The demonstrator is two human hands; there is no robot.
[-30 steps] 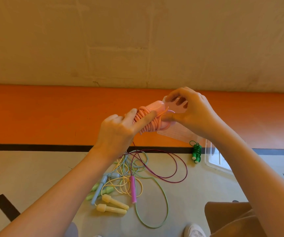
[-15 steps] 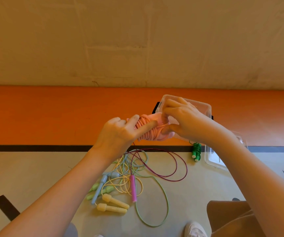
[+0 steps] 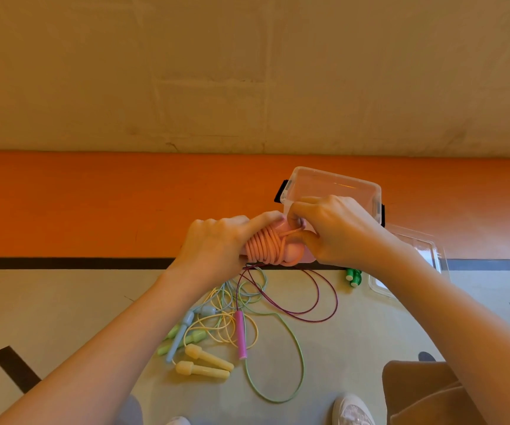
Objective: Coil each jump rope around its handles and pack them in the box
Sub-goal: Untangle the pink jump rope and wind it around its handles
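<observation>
I hold a pink jump rope (image 3: 266, 245) coiled around its handles, up in front of me. My left hand (image 3: 217, 243) grips the coiled bundle, index finger laid along its top. My right hand (image 3: 336, 231) pinches the loose end of the pink cord at the bundle's right end. Behind my right hand stands the clear plastic box (image 3: 333, 185) on the orange floor strip. On the floor below lie loose ropes in a tangle: yellow handles (image 3: 206, 365), a magenta handle (image 3: 241, 334), a blue handle (image 3: 180, 335), light green handles (image 3: 186, 338) and a green cord (image 3: 296, 357).
A coiled dark green rope (image 3: 353, 276) lies beside the clear lid (image 3: 413, 259) right of the box. A purple cord (image 3: 318, 289) loops over the floor. My white shoe (image 3: 352, 409) and a brown cloth (image 3: 425, 391) are at the bottom right. A wall rises behind the orange strip.
Both hands have lowered the pink bundle from in front of the box. My right hand has gone from holding the cord out to tucking its end at the bundle.
</observation>
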